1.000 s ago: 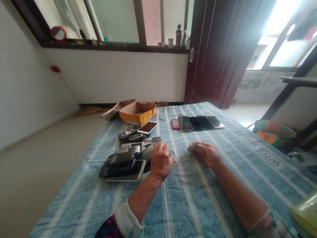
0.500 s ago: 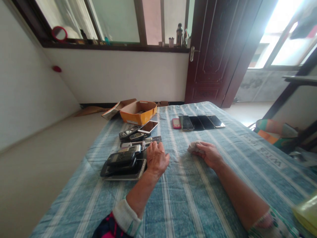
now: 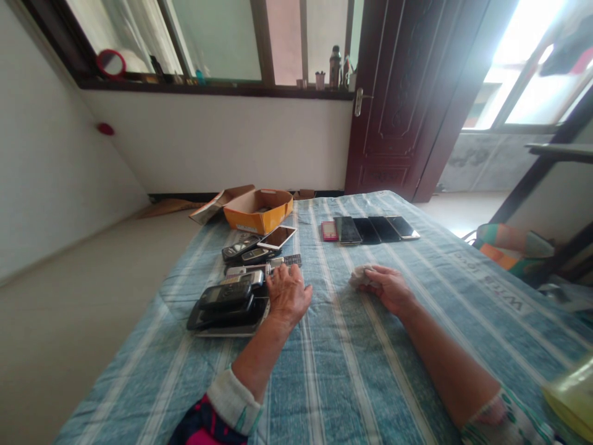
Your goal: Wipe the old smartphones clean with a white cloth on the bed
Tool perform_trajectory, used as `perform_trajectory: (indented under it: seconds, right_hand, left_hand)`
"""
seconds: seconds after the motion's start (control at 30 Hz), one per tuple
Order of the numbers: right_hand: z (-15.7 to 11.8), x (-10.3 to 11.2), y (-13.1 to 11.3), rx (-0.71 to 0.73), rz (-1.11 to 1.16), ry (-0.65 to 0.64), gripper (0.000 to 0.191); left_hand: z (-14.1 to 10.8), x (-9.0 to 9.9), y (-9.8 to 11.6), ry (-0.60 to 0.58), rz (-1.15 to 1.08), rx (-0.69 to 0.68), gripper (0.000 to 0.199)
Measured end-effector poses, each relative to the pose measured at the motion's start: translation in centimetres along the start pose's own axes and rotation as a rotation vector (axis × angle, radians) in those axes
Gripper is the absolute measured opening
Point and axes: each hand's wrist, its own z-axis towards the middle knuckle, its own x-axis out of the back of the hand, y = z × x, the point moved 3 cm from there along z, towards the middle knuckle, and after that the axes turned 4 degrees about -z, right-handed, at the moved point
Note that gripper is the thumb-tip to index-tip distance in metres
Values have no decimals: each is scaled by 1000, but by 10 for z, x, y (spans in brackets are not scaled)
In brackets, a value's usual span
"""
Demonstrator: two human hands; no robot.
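Observation:
My left hand [image 3: 288, 295] reaches over the right side of a pile of old mobile phones, palm down. Its fingers are slightly bent and apart, and I see nothing held in them. Beside it, a black phone [image 3: 225, 295] lies on top of larger flat phones, and a silver keypad phone [image 3: 244, 278] is just behind. A white smartphone [image 3: 278, 237] rests farther back. My right hand [image 3: 391, 289] pinches a crumpled pale grey cloth [image 3: 359, 277] above the striped bedcover [image 3: 333, 371]. What lies under the left fingertips is partly hidden.
An open orange cardboard box [image 3: 259, 217] stands behind the phones. At the back right, a row of dark smartphones [image 3: 368, 230] lies side by side with a small pink-framed item [image 3: 329, 231] at its left end. A yellow translucent object [image 3: 572, 395] sits at the right edge.
My left hand has shifted slightly left, farther over the pile's edge, with its fingers a little more spread. My right hand stays nearly in place with the cloth.

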Motion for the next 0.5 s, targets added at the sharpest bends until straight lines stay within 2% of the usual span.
perform_trajectory:
  seconds: [0.3,0.5]
  right_hand:
    - [-1,0,0,8,-30,-19,19]
    - [0,1,1,13,-45,-26,19]
  left_hand:
    - [1,2,2,21,30,13,35]
    - [2,2,2,21,68,1,21]
